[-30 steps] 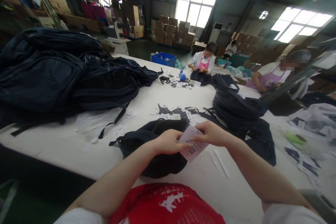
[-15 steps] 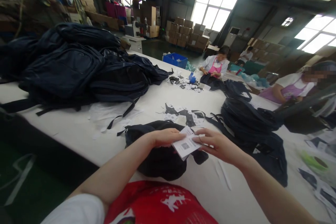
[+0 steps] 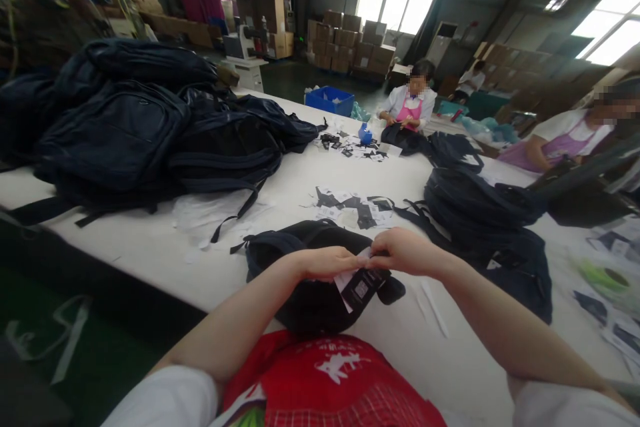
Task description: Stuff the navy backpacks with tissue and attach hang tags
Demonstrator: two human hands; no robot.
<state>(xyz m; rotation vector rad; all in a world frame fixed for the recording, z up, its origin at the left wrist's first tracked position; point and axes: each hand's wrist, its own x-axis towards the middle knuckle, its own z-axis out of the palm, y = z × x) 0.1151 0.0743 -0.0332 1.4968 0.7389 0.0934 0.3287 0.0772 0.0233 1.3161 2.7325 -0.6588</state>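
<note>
Both hands meet over a dark backpack [image 3: 310, 303] that lies on the white table in front of me. My left hand [image 3: 330, 263] pinches the upper edge of the tags [image 3: 361, 288], its fingers pressed together. From the other side my right hand [image 3: 403, 252] closes on the same edge, thumb and fingertips touching the tags. A black tag with a small printed code faces up, and a white one shows beneath it. The fingertips of the two hands touch or nearly touch, and what lies between them is partly hidden.
Dark backpacks pile up at the left [image 3: 135, 133] and right [image 3: 500, 240]. Loose tags [image 3: 350, 205] lie beyond my hands. A white pen-like stick [image 3: 435, 307] is at the right. Past a blue bin [image 3: 330, 100], people in pink aprons work across the table.
The tags have turned from a white face to a black one. My right hand has closed its spread fingers and moved up to the tags' top edge. The view has shifted slightly.
</note>
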